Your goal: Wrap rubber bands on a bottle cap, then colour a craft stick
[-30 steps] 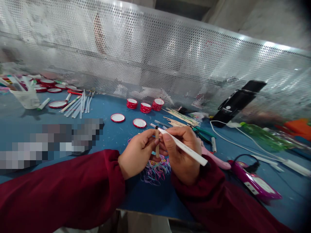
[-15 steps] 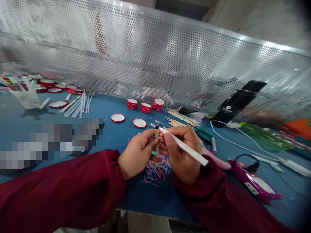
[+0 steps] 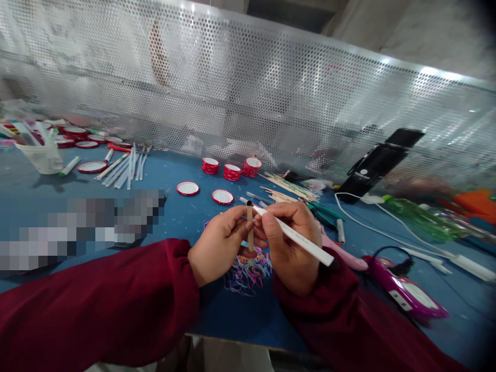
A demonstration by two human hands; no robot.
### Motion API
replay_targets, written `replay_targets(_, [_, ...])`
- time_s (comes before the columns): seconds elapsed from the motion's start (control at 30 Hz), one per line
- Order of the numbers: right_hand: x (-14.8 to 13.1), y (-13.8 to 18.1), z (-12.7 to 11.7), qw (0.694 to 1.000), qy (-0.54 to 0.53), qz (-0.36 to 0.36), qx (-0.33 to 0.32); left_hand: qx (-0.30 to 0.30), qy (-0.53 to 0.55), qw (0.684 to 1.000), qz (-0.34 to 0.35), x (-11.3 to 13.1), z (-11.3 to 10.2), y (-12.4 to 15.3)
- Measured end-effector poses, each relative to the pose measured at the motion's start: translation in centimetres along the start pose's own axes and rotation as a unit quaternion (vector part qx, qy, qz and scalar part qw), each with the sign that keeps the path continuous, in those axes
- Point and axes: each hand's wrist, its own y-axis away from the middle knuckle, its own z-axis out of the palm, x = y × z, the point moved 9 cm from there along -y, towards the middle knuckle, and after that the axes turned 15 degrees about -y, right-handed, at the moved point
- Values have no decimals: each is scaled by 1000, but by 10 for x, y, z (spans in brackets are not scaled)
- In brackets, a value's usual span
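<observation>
Works at a blue table [image 3: 236, 315], bounded at the back by a perforated metal sheet [image 3: 232, 77] across the upper frame and by a front edge [image 3: 232, 339] at bottom center. Shows bare blue surface between that edge and a tangle of colored strings [image 3: 248, 274] at center, and more left of center, below two red-rimmed lids [image 3: 188, 188]. Gets crowded at right, with a pink tool [image 3: 351, 258] and a purple box [image 3: 411, 294] near the right sleeve [image 3: 341, 305]. Holds a wooden stick [image 3: 250, 241] at mid-frame, pinched in the left hand [image 3: 217, 245] between thumb and fingers, above the strings. Looks flat, light brown and nearly upright, with a dark top end. Grips a white pen [image 3: 300, 237] in the closed right hand [image 3: 294, 256], slanting to lower right, with tip just beside that dark end; cannot tell if touching.
</observation>
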Motion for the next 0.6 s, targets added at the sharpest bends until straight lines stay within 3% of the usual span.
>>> replay_targets(0.6, [-1,-1,0,1000,4,-4,3,-2,8,1000,-5,1,0,-1])
